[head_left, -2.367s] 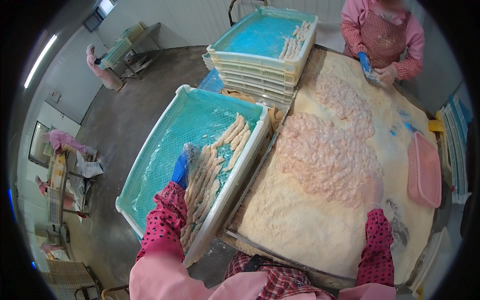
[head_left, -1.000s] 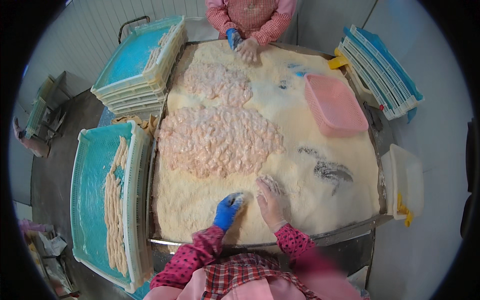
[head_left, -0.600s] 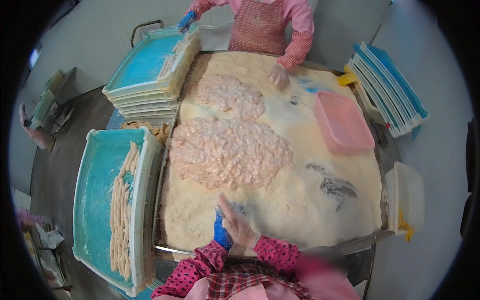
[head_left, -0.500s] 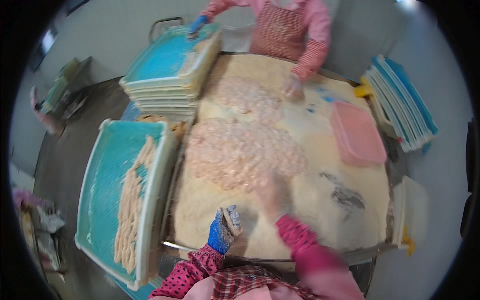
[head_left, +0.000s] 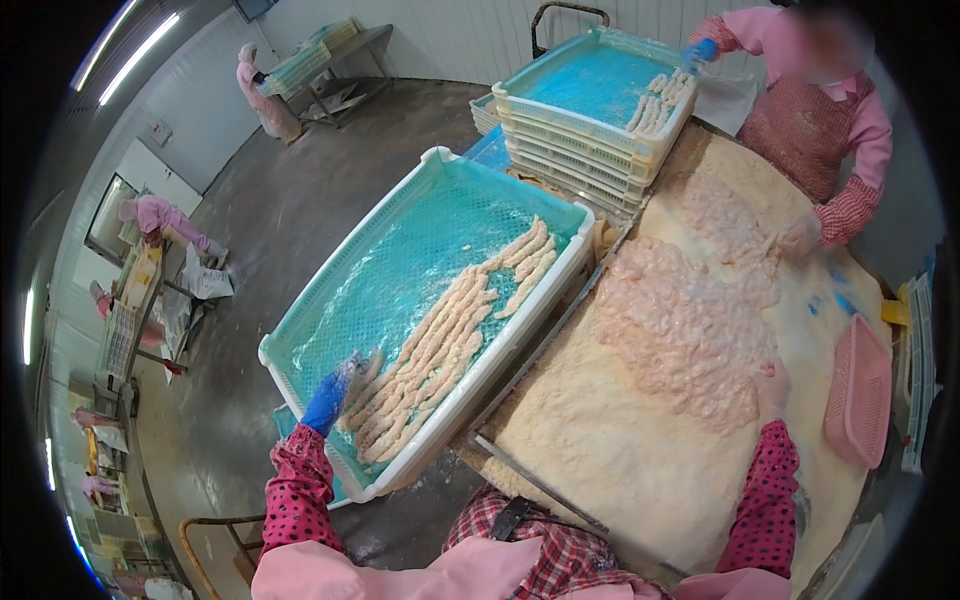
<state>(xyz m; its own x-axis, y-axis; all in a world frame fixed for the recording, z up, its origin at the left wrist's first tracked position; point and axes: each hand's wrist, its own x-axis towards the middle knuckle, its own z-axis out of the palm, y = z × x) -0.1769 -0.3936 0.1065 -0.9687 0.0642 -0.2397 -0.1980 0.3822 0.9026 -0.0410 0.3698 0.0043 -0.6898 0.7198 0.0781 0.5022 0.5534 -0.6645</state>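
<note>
My left hand, in a blue glove dusted white, is over the near end of a teal mesh-lined tray. Its fingers are closed on a pale flour-coated meat strip, partly hidden by the glove. Beside it, several coated meat strips lie lengthwise in rows along the tray's right side. My right hand, in a thin clear glove, touches the near right edge of a wet pink raw meat pile. Its fingers are bent inward; what they hold, if anything, is hidden. Pale flour surrounds the pile.
A co-worker stands across the table, one gloved hand over a stack of trays, the other at the meat. A pink basket rests at the right. Metal edging borders the table. More people work far left.
The view has swung left. My left hand, holding the strip, has gone from above the flour to the tray. My right hand remains by the meat pile.
</note>
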